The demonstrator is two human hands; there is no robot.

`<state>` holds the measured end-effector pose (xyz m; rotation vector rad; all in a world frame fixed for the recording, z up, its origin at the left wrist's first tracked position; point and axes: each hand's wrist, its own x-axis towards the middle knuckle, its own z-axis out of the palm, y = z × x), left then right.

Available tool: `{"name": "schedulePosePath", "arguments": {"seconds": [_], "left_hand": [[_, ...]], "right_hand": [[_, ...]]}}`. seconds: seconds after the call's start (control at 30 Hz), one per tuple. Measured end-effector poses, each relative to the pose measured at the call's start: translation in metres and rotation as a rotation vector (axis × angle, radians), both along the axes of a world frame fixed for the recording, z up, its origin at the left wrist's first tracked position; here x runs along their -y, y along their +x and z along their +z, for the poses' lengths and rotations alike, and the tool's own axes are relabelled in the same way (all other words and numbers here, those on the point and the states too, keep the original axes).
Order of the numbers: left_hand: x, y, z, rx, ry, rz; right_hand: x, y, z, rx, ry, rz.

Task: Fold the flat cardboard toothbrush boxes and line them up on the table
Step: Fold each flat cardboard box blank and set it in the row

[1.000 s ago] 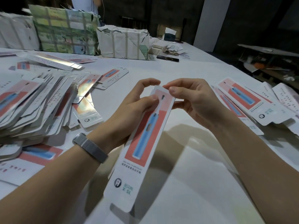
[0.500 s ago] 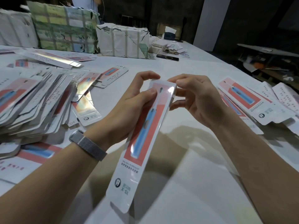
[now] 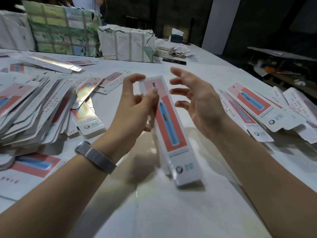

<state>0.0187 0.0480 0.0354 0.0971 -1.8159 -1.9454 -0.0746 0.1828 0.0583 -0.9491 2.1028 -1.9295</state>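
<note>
i pinch the toothbrush box in my left hand alone, probably to steady it for placing, while my right hand hangs open beside it, fingers spread.

The letters "QF" stand on a flat box flap.

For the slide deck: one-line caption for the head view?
Left hand holds a folded toothbrush box above the table; right hand open beside it.

white table: flat box stacks, wrapped bundles
</note>
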Motion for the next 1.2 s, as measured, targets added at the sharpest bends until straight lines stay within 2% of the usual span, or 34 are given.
{"name": "schedulePosePath", "arguments": {"seconds": [0.1,0.2,0.27,0.33,0.43,0.57,0.67,0.77,0.87,0.97,1.03,1.1,1.2], "left_hand": [[0.004,-0.001,0.003,-0.02,0.146,0.038],[0.004,-0.002,0.003,-0.009,0.213,-0.009],[0.004,-0.003,0.001,-0.002,0.215,-0.077],[0.003,-0.003,0.0,0.001,0.159,-0.112],[0.003,-0.004,-0.005,-0.017,0.015,-0.109],[0.005,-0.004,-0.012,-0.018,-0.065,-0.078],[0.007,-0.004,-0.013,-0.011,-0.079,-0.069],[0.007,-0.001,-0.013,0.002,-0.105,-0.087],[0.006,0.0,-0.012,0.01,-0.127,-0.081],[0.007,-0.001,-0.012,0.049,-0.201,-0.055],[0.01,0.0,-0.009,0.073,-0.264,-0.047],[0.018,0.0,-0.006,0.095,-0.39,0.043],[0.043,0.0,0.001,0.097,-0.761,0.36]], "right_hand": [[0.003,0.009,-0.001,-0.063,0.125,0.059],[-0.001,0.008,-0.003,-0.459,0.547,-0.014],[-0.004,0.003,0.0,-0.577,0.664,-0.076],[-0.011,-0.005,0.006,-0.574,0.667,-0.162],[-0.037,-0.028,0.022,-0.555,0.65,-0.436],[-0.087,-0.065,0.029,-0.407,0.912,-0.787],[-0.103,-0.082,0.018,-0.333,1.014,-0.928],[-0.104,-0.088,0.01,-0.396,1.035,-1.025],[-0.096,-0.087,0.007,-0.416,0.938,-0.973],[-0.073,-0.071,0.01,-0.303,0.568,-0.752],[-0.05,-0.05,0.014,-0.152,0.281,-0.519],[-0.03,-0.026,0.015,-0.04,0.104,-0.275],[-0.01,0.005,0.008,-0.03,0.057,-0.007]]}}
